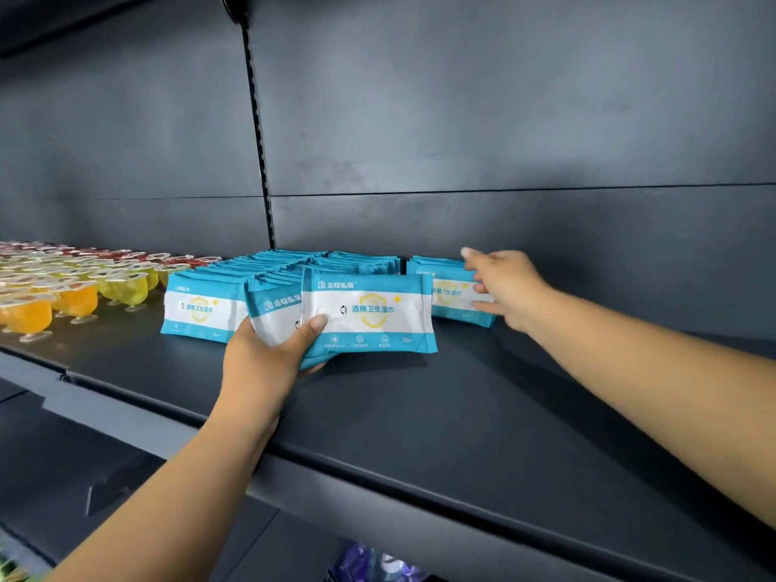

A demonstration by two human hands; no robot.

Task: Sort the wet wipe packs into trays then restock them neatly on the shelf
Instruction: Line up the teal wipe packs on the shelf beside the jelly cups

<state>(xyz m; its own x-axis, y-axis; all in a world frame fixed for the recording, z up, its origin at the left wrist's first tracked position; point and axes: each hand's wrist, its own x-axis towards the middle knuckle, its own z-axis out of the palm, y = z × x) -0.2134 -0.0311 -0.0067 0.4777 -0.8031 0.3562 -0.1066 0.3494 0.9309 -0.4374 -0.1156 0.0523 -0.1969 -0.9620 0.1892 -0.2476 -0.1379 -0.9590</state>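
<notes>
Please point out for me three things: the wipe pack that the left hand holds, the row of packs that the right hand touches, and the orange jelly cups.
held wipe pack (369, 312): head view, white middle band of its front.
right row of packs (447, 294): head view, front pack's face.
orange jelly cups (29, 315): head view, side of the nearest cup.

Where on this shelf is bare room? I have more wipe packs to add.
Bare shelf lies in front of the wipe pack rows and to the right of the right hand. Left is crowded: jelly cups stand right up to the rows.
</notes>
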